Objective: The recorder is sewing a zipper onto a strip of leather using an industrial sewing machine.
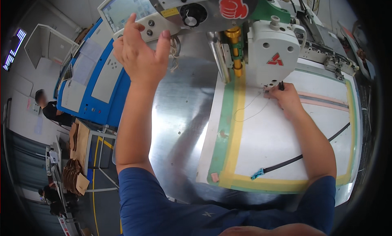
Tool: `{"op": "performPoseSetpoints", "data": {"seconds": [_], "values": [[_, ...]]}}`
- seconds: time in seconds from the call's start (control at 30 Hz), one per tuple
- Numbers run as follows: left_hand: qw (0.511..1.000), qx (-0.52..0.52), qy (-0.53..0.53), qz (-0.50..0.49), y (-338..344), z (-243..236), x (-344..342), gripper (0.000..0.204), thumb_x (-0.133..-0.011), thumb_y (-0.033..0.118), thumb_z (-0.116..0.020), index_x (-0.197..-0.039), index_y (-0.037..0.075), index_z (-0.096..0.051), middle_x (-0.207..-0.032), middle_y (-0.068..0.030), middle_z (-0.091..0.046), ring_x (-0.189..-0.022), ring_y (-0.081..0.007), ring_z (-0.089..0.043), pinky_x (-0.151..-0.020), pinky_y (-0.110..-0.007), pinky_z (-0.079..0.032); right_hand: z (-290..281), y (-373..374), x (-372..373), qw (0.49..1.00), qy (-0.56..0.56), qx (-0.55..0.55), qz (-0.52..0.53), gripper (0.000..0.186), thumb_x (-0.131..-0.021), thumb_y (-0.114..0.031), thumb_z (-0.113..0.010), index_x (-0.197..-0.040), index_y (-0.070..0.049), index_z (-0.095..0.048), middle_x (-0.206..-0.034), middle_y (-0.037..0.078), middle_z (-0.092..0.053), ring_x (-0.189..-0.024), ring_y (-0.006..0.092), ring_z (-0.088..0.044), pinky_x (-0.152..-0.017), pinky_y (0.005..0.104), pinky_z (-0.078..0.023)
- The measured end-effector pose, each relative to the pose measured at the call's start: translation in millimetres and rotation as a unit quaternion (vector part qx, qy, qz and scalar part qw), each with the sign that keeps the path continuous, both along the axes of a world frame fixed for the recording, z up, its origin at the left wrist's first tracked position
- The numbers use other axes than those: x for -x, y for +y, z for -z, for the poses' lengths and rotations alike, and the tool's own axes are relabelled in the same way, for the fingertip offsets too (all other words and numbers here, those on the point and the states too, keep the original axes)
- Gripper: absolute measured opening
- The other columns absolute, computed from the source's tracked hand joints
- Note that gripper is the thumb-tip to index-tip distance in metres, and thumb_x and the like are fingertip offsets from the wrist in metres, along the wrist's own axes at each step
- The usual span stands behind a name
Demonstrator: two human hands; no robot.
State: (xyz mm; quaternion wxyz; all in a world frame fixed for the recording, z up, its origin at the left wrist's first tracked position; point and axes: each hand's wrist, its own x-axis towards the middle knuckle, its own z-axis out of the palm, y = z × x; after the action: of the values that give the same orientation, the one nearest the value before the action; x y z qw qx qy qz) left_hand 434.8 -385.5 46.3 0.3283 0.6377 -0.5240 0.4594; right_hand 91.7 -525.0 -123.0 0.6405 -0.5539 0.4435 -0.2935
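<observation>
My left hand point(139, 56) is raised with fingers apart at the control panel point(149, 26), its index finger near the lower edge of the touchscreen point(127, 7). My right hand point(286, 97) is closed on a slim black tool point(281, 86) beside the needle area under the white sewing head point(272, 48). A loose thread loops down from there over the white template board point(261, 142), which has green and yellow taped borders. A pink-edged strip point(322, 99) lies on the board. A black strap point(283, 164) with a turquoise clip point(257, 174) crosses its lower right part.
The steel bed point(175, 130) lies left of the board; a brass-coloured cylinder point(236, 48) hangs beside the head. At far left are a blue machine point(94, 101), a person in black point(53, 111), brown cut pieces point(73, 172) on a rack, and other workers point(53, 197).
</observation>
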Motion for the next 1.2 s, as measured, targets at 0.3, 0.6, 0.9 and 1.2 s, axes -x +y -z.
{"op": "performPoseSetpoints", "data": {"seconds": [0.3, 0.6, 0.9, 1.2], "values": [[0.999, -0.021, 0.021, 0.024, -11.4, -4.9, -8.8, 0.066, -0.083, 0.039, -0.076, -0.138, 0.007, -0.060, -0.109, -0.0041, -0.068, -0.105, -0.0301, -0.055, -0.096, -0.044, -0.036, 1.0, 0.4, 0.2, 1.000, -0.002, -0.002, -0.005, 0.012, -0.090, -0.008, -0.067, -0.081, -0.003, -0.060, -0.094, 0.014, -0.071, -0.094, 0.0222, -0.074, -0.055, 0.0269, -0.042], [0.980, -0.030, -0.012, 0.194, 7.7, 13.6, 36.5, 0.037, -0.081, 0.023, -0.077, -0.110, 0.004, -0.063, -0.114, -0.0118, -0.069, -0.105, -0.0319, -0.060, -0.093, -0.042, -0.040, 9.0, -3.0, 11.3, 1.000, 0.007, -0.010, 0.005, 0.010, -0.087, -0.008, -0.069, -0.082, 0.000, -0.065, -0.087, 0.012, -0.071, -0.090, 0.0193, -0.072, -0.074, 0.0318, -0.051], [0.791, -0.390, 0.239, 0.407, 2.3, 162.8, 204.0, 0.052, -0.084, 0.024, -0.083, -0.126, 0.001, -0.065, -0.136, -0.0235, -0.059, -0.119, -0.0438, -0.059, -0.100, -0.047, -0.049, 1.2, -2.4, 4.2, 0.999, -0.041, -0.025, -0.011, 0.012, -0.085, -0.011, -0.074, -0.088, -0.001, -0.068, -0.087, 0.008, -0.071, -0.073, 0.0121, -0.062, -0.059, 0.0262, -0.041], [0.798, -0.353, 0.201, 0.445, 2.5, 183.8, 202.1, 0.020, -0.080, 0.017, -0.081, -0.094, 0.006, -0.072, -0.100, -0.0088, -0.069, -0.081, -0.0280, -0.065, -0.076, -0.039, -0.046, 2.4, -8.7, -0.5, 0.990, 0.118, 0.065, -0.048, 0.011, -0.084, -0.010, -0.071, -0.084, -0.001, -0.065, -0.081, 0.004, -0.063, -0.071, 0.0104, -0.057, -0.061, 0.0256, -0.042]]}}
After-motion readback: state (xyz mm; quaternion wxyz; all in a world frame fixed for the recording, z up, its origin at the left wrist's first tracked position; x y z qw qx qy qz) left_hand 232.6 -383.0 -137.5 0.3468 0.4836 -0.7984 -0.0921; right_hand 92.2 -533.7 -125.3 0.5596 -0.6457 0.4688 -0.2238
